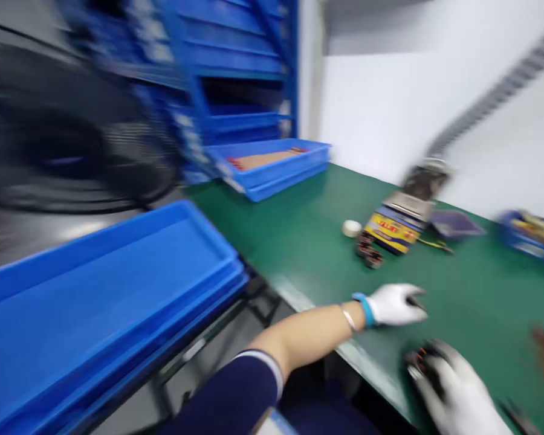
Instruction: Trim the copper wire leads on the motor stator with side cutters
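My left hand [396,304], in a white glove with a blue band at the wrist, hovers over or rests on the green worktop [299,241]. Its thumb and fingers are apart, and I make out nothing held between them. Lower right, my right hand [462,386], also gloved in white, is closed around a small dark part with copper-coloured winding [421,359]; blur hides its exact shape. Beyond the left hand, similar small copper-wound parts [369,251] sit beside a device with a yellow label [392,229]. A white roll [352,228] stands just left of them.
Stacked blue trays [118,266] fill the left side. Another blue tray [281,172] with reddish parts is at the back, before a blue rack [236,48]. A large fan [68,139] stands far left. A blue bin [530,238] and a dark tool [519,417] lie right.
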The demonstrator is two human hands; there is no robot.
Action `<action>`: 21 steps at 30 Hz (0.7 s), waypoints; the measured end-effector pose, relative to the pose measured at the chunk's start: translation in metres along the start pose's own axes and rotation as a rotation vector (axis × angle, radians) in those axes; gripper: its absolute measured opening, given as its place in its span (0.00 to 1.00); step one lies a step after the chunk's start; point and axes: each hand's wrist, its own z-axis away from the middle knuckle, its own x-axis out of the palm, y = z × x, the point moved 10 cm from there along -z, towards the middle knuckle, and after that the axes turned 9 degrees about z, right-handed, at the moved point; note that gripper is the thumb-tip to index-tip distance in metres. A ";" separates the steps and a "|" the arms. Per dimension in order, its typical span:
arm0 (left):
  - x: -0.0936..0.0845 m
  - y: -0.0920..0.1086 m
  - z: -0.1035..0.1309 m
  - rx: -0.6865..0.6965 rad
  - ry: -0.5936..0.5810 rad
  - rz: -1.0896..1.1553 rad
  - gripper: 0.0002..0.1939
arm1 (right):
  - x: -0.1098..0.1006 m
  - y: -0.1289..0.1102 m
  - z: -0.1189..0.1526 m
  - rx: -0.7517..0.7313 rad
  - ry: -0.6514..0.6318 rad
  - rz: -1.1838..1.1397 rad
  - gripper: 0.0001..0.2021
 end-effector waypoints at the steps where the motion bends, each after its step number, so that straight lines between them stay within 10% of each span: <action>1: -0.002 0.004 0.009 0.010 0.015 0.007 0.31 | -0.017 -0.008 -0.001 0.041 0.002 0.064 0.10; 5: -0.004 -0.007 0.004 0.010 -0.015 0.053 0.34 | -0.069 0.057 0.017 0.400 0.013 0.280 0.10; 9: 0.001 -0.023 -0.008 -0.008 -0.067 0.080 0.42 | -0.131 0.177 0.125 0.961 -0.107 0.682 0.14; 13: 0.002 -0.028 -0.002 -0.026 -0.031 0.091 0.43 | -0.159 0.228 0.193 1.192 -0.156 0.759 0.16; 17: -0.001 -0.016 0.001 -0.039 0.035 0.153 0.45 | -0.168 0.218 0.168 1.201 -0.132 0.823 0.24; 21: -0.043 0.048 0.033 0.202 0.248 0.251 0.40 | -0.193 0.136 0.090 0.819 0.218 0.444 0.32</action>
